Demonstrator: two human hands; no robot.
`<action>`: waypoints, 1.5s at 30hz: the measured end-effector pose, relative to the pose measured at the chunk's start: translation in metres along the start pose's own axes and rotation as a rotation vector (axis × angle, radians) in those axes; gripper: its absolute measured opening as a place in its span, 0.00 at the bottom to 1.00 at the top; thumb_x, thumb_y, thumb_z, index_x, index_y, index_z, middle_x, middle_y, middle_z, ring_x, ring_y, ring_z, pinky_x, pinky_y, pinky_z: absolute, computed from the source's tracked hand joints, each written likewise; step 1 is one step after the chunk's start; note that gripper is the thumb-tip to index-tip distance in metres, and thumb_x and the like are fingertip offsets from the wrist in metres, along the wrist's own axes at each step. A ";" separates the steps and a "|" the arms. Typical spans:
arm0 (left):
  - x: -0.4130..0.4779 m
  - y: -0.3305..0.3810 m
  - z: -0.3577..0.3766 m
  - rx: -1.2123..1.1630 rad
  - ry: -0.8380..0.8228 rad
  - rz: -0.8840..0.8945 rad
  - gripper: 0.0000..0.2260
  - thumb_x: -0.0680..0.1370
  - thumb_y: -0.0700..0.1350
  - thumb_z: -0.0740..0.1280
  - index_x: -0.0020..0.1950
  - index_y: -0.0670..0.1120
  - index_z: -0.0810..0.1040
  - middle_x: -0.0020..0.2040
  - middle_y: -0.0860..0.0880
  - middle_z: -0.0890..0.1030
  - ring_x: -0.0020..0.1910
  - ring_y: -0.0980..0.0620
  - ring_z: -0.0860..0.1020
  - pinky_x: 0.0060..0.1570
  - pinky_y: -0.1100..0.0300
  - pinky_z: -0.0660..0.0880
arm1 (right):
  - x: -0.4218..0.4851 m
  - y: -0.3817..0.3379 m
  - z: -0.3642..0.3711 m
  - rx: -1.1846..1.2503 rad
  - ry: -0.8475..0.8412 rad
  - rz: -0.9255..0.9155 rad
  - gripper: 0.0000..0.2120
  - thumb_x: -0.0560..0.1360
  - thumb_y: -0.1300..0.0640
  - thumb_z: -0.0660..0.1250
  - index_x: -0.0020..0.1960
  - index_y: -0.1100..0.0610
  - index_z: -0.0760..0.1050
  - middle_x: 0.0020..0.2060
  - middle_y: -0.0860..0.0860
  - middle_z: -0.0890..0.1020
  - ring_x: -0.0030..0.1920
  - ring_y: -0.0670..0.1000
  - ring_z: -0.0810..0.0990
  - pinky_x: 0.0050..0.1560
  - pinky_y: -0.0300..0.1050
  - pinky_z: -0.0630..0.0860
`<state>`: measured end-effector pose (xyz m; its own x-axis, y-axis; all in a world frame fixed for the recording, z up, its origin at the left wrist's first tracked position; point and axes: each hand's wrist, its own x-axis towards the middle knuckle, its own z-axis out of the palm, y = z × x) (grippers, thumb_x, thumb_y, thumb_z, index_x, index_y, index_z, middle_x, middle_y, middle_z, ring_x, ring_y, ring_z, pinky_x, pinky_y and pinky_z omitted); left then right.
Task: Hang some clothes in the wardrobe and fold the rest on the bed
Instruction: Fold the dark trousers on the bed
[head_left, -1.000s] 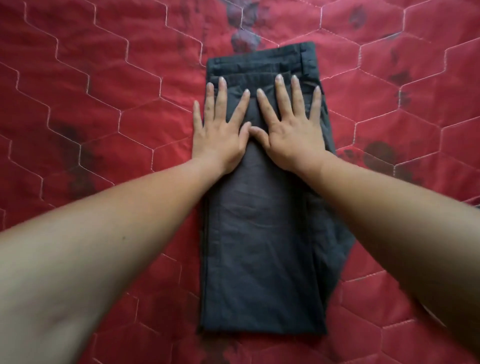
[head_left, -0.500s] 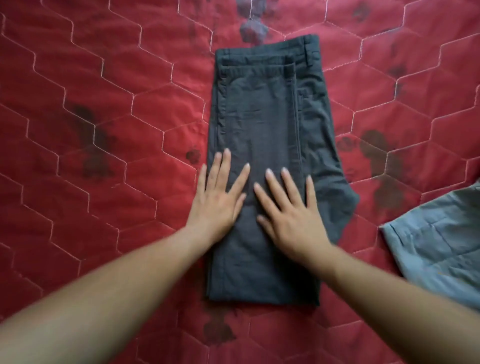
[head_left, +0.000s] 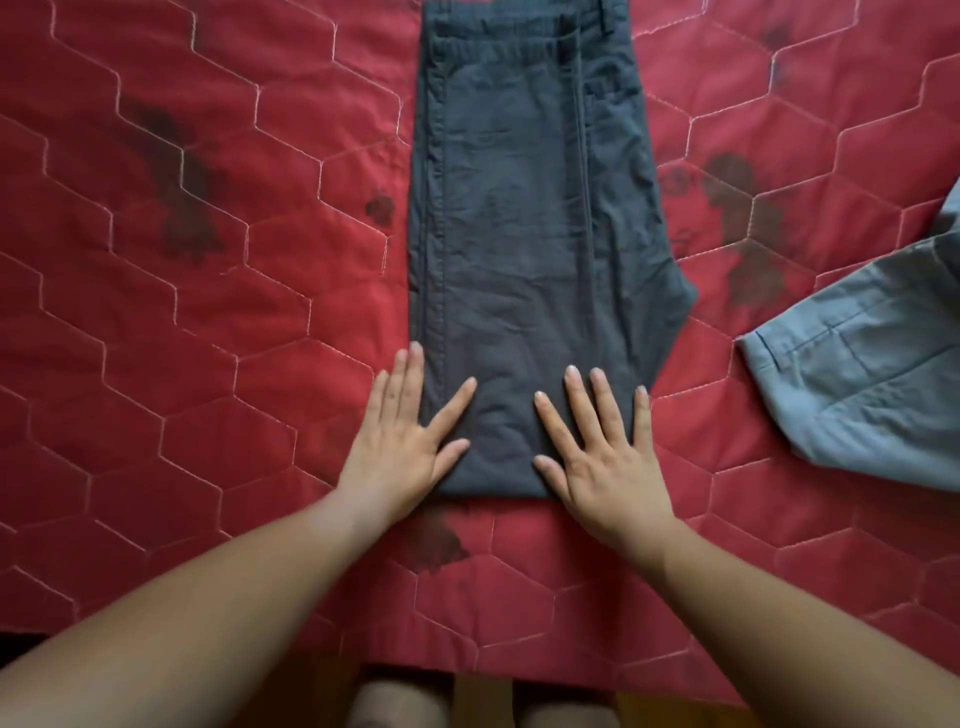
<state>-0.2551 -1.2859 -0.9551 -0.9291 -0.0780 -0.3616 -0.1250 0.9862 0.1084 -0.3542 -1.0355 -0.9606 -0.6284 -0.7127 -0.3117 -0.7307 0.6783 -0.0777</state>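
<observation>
Item 1. Dark trousers (head_left: 524, 218): laid in the centre of the frame on the red quilted bedspread (head_left: 182, 364). They are folded lengthwise and doubled across. The waistband is placed at the top edge of the frame, partly cut off, and the folded end is set in the lower centre. The layers are stacked fairly squarely, though one layer bulges out at the right-hand side. Light creasing is seen across the cloth.

Item 2. Left hand (head_left: 400, 452): laid flat, fingers straight and spread, nothing grasped. The thumb and forefinger are rested on the lower left corner of the trousers, and the other fingers are laid on the bedspread just beside the edge.

Item 3. Right hand (head_left: 602, 467): laid flat on the lower right corner of the trousers, fingers straight and spread, nothing grasped.

Item 4. Grey garment (head_left: 872, 389): placed at the right edge of the frame, apart from the trousers and partly out of view. It is touched by neither hand, and its state of folding cannot be told.

Item 5. Bedspread: stitched in hexagons and marked with dark printed patches.

Progress, as judged: the trousers are taken to be at the smoothing stage. A further fold across may yet be wanted to make a compact bundle. The grey garment is judged to be awaiting its turn. No wardrobe or hanger is shown, so the hanging part cannot be assessed.
</observation>
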 end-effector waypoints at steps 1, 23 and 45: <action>-0.011 0.002 0.003 -0.007 -0.019 -0.025 0.31 0.81 0.64 0.49 0.82 0.58 0.47 0.80 0.31 0.44 0.80 0.34 0.44 0.78 0.40 0.53 | -0.008 -0.002 0.002 -0.004 -0.024 0.011 0.33 0.82 0.36 0.51 0.82 0.47 0.52 0.82 0.56 0.47 0.81 0.61 0.45 0.74 0.74 0.50; 0.019 -0.037 -0.115 -0.664 0.072 0.096 0.22 0.68 0.26 0.71 0.57 0.45 0.85 0.50 0.51 0.80 0.53 0.46 0.78 0.57 0.61 0.72 | 0.049 0.074 -0.150 1.149 -0.395 0.209 0.26 0.67 0.82 0.59 0.53 0.60 0.84 0.43 0.54 0.84 0.43 0.53 0.81 0.46 0.46 0.78; 0.117 -0.054 -0.078 -1.572 -0.197 -0.534 0.06 0.81 0.37 0.66 0.56 0.46 0.77 0.52 0.52 0.86 0.53 0.53 0.83 0.54 0.61 0.80 | 0.147 0.106 -0.102 1.671 -0.675 0.763 0.13 0.74 0.63 0.72 0.58 0.62 0.81 0.54 0.64 0.84 0.54 0.65 0.84 0.57 0.65 0.80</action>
<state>-0.3845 -1.3600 -0.9310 -0.6302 -0.1963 -0.7512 -0.7090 -0.2488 0.6598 -0.5513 -1.0870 -0.9184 -0.1542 -0.3379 -0.9285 0.7988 0.5104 -0.3184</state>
